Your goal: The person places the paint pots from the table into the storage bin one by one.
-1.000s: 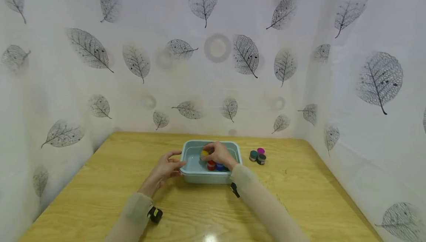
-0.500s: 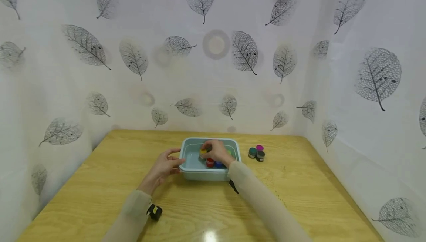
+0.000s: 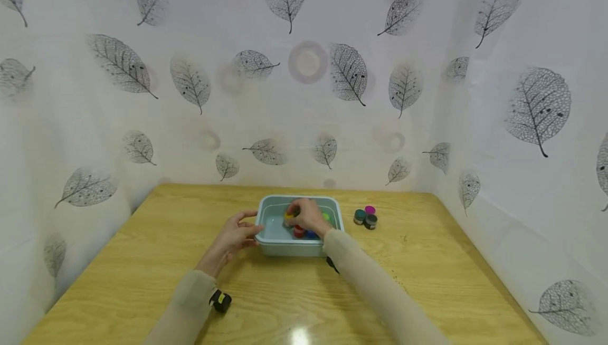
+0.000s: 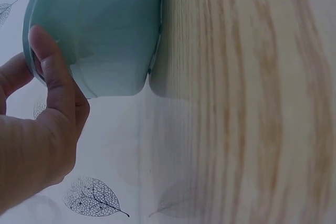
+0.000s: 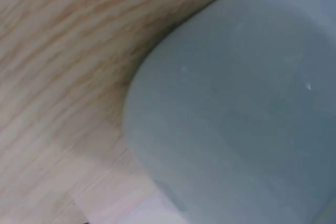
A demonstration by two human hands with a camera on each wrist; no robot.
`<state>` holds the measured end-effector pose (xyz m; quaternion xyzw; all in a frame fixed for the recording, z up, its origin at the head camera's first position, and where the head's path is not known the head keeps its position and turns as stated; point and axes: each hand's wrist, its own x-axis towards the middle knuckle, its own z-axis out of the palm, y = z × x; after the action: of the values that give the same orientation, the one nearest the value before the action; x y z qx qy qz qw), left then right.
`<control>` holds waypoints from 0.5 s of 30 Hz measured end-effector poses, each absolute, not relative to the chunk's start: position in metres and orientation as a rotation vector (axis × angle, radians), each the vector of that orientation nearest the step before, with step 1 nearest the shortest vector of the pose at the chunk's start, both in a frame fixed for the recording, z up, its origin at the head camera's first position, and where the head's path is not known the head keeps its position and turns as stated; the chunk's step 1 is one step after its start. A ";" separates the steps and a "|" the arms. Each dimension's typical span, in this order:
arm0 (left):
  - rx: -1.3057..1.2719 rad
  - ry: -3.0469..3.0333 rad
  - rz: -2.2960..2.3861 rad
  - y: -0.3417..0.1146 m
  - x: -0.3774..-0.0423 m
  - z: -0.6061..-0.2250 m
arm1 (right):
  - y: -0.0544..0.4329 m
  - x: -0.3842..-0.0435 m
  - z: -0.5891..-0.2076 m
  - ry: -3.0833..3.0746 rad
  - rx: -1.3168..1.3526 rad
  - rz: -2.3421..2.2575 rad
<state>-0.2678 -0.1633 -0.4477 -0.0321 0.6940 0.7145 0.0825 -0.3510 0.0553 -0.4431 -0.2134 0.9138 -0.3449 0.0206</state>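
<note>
Right hand (image 3: 309,216) inside tub (image 3: 268,239)

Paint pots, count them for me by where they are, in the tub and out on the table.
In the tub, visible around the right hand: 4 (yellow, red, blue, green); any under the hand are hidden
On the table beside it: 3 (teal, magenta, dark)
Total visible: 7
</note>
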 end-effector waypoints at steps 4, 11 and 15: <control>-0.095 2.078 2.129 -0.164 -0.268 -0.449 | 0.054 -0.352 -0.445 2.847 -0.627 -1.066; -0.109 2.077 2.127 -0.164 -0.267 -0.449 | 0.053 -0.352 -0.447 2.878 -0.625 -1.016; -0.095 2.076 2.131 -0.163 -0.267 -0.447 | 0.052 -0.352 -0.445 2.870 -0.614 -0.986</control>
<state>-0.2674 -0.1633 -0.4472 -0.0317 0.6952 0.7134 0.0824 -0.3515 0.0525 -0.4451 -0.1983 0.9267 -0.3184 0.0229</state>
